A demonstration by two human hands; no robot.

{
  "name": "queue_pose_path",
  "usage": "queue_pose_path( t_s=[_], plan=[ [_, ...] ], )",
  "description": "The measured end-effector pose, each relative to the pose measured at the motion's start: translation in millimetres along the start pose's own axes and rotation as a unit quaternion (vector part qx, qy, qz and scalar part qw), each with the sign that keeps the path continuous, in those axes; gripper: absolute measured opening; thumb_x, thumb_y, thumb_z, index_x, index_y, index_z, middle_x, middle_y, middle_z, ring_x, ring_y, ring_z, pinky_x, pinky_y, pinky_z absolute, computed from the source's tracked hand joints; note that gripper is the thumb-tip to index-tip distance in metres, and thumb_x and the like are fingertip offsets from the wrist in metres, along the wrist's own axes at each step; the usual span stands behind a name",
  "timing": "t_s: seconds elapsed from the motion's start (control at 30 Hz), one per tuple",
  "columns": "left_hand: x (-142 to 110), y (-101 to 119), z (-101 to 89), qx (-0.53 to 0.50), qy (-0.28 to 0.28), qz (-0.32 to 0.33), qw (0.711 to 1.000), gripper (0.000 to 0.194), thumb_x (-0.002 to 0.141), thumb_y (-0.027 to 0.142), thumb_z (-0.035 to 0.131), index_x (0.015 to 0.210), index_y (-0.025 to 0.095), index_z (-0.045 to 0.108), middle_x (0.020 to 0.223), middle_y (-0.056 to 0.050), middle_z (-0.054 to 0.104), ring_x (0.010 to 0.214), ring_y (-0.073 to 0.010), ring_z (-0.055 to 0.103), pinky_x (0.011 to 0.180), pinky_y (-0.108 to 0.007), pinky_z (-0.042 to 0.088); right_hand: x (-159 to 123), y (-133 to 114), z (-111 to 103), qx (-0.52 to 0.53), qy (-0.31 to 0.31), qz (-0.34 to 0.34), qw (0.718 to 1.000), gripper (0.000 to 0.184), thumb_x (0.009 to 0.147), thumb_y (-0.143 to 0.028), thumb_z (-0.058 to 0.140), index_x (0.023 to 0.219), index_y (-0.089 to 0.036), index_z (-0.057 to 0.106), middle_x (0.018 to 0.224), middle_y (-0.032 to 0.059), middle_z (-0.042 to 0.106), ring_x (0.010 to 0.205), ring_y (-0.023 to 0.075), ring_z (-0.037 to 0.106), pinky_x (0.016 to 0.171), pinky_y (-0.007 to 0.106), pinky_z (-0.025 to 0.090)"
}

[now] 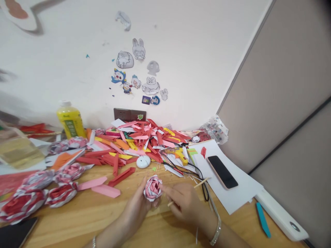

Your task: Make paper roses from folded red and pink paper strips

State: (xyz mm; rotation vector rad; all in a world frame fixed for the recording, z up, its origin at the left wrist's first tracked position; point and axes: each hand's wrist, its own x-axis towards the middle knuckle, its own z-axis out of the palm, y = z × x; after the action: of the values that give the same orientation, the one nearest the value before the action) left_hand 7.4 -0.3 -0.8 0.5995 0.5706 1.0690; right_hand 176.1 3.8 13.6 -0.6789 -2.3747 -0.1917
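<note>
A pink, white and red folded-paper flower (153,188) sits upright in my left hand (138,203), whose fingers wrap round its side and underside. My right hand (187,203) is closed round a thin wooden stick (202,182), which pokes out on both sides of the fist. The right index finger stretches out to the flower's right edge and seems to touch its petals. Beyond the flower lies a white earbud case (143,161). Two pink paper strips (106,191) rest left of my left hand.
Folded paper strips (144,137) pile up along the wall. A yellow glue gun (181,155) with a black cable lies right of them. Several finished paper flowers (62,194) and a yellow drink bottle (70,120) stand left. A phone (222,172) rests on white paper (230,203).
</note>
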Motion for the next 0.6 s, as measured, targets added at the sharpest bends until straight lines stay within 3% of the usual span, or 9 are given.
queue_pose_path(
  t_s=[0.37, 0.6],
  plan=[
    [-0.2, -0.1, 1.0, 0.024, 0.034, 0.000, 0.999, 0.032, 0.076, 0.050, 0.058, 0.071, 0.018, 0.060, 0.062, 0.002, 0.054, 0.059, -0.0141, 0.044, 0.060, -0.026, 0.035, 6.5, -4.1, -4.2, 0.036, -0.007, 0.031, 0.999, 0.043, 0.078, -0.010, 0.039, 0.120, -0.013, 0.048, 0.064, -0.0001, 0.058, 0.052, 0.0138, 0.049, 0.049, 0.025, 0.034],
    [-1.3, 0.4, 3.0, 0.022, 0.032, -0.016, 0.999, 0.033, 0.077, 0.050, 0.057, 0.070, 0.019, 0.063, 0.065, 0.001, 0.056, 0.065, -0.0160, 0.046, 0.067, -0.027, 0.036, 6.5, -6.0, -9.7, -0.035, 0.002, -0.027, 0.999, 0.039, 0.082, -0.013, 0.034, 0.118, -0.013, 0.049, 0.060, 0.0007, 0.055, 0.049, 0.0156, 0.045, 0.045, 0.026, 0.030]
  ],
)
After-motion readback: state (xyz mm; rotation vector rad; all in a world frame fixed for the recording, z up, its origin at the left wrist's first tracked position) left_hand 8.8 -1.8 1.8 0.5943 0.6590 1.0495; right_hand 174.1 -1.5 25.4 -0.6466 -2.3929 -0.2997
